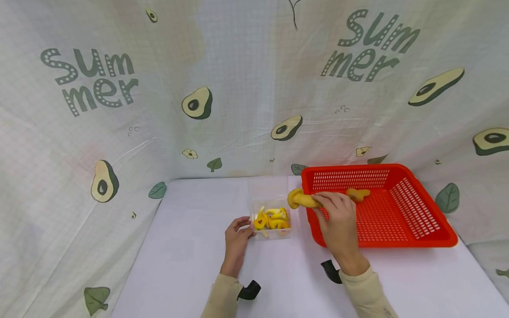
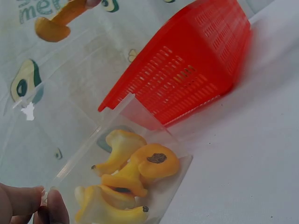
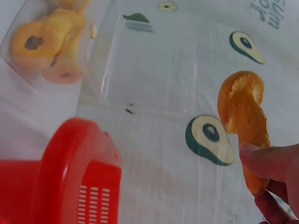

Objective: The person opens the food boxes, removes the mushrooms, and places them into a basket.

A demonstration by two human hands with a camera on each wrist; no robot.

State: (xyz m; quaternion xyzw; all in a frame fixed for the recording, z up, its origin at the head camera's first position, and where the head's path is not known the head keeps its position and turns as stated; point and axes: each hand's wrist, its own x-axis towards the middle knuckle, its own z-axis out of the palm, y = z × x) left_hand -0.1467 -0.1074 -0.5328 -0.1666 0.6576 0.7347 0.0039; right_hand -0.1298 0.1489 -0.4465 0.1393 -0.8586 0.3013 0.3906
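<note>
Between the thumb and fingers of my right hand (image 1: 339, 225) is a yellow mushroom (image 1: 303, 199), held by its stem with the cap pointing left. It is raised over the left rim of the red basket (image 1: 447, 240). My left hand (image 1: 235, 243) pinches the left edge of a clear plastic box (image 1: 283, 235), as the left wrist view shows close up. Several yellow mushrooms (image 2: 156, 163) lie inside that box, and its clear lid (image 3: 149, 65) stands up at the back. One more mushroom (image 1: 358, 194) lies in the basket, towards its back.
The box and basket stand side by side on a white table (image 1: 183, 247). A patterned cloth (image 1: 238, 57) hangs behind them and at the sides. Black curved pieces (image 1: 249, 290) stick out from both wrists.
</note>
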